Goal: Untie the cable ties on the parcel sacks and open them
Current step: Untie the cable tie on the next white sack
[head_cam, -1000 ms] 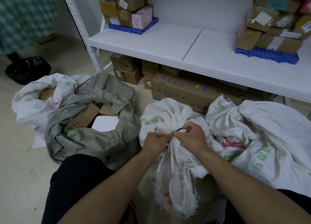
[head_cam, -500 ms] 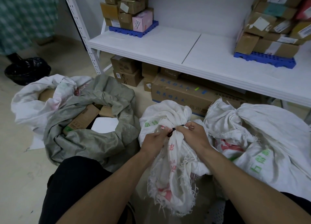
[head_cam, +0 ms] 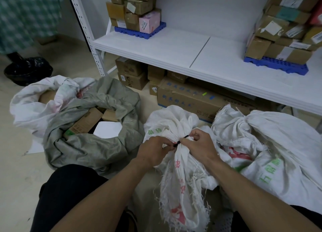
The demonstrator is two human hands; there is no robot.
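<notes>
Both my hands at the tied neck, the tie not yet off.

My left hand [head_cam: 153, 151] pinches the thin black plastic cable tie [head_cam: 181, 141] on the frayed white woven parcel sack [head_cam: 176, 176] between my knees; my right hand [head_cam: 200, 144] grips the bunched neck; I could slip, or tear the weave.

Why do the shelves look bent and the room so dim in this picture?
Head view: the wide-angle lens bows the white shelf and its upright post, most strongly near the edges. The light is soft and dim, with no hard shadows or glare. The green checked cloth at top left is smeared. The hands and the black cable tie at the centre are fairly sharp.
</notes>
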